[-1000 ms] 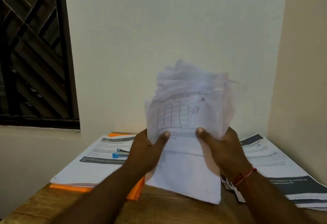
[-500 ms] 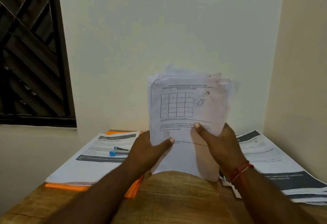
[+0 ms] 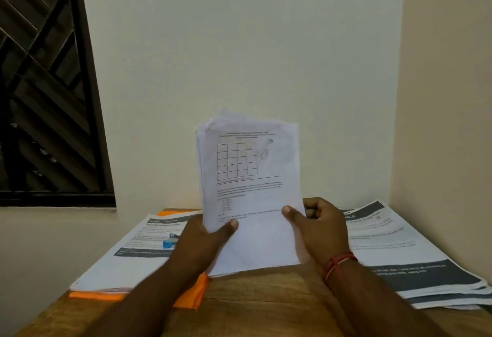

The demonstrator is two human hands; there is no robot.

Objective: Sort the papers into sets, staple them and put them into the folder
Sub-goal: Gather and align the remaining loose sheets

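I hold a stack of white papers (image 3: 250,176) upright above the wooden table (image 3: 261,307); its top sheet shows a printed grid and text. My left hand (image 3: 205,243) grips the stack's lower left edge, thumb on the front. My right hand (image 3: 319,227) grips the lower right edge, thumb on the front and fingers curled behind. The stack's bottom edge stands on or just above the table. An orange folder (image 3: 191,294) lies on the left under a pile of printed sheets (image 3: 127,256). A small blue stapler (image 3: 170,240) rests on that pile.
A second pile of printed sheets with dark bands (image 3: 415,256) covers the table's right side, against the right wall. A wall stands close behind the table. A dark grilled window (image 3: 45,96) is at the left.
The fanned, blurred stack has been squared into a neat upright bundle and lowered toward the table. Both hands kept hold of its lower edges.
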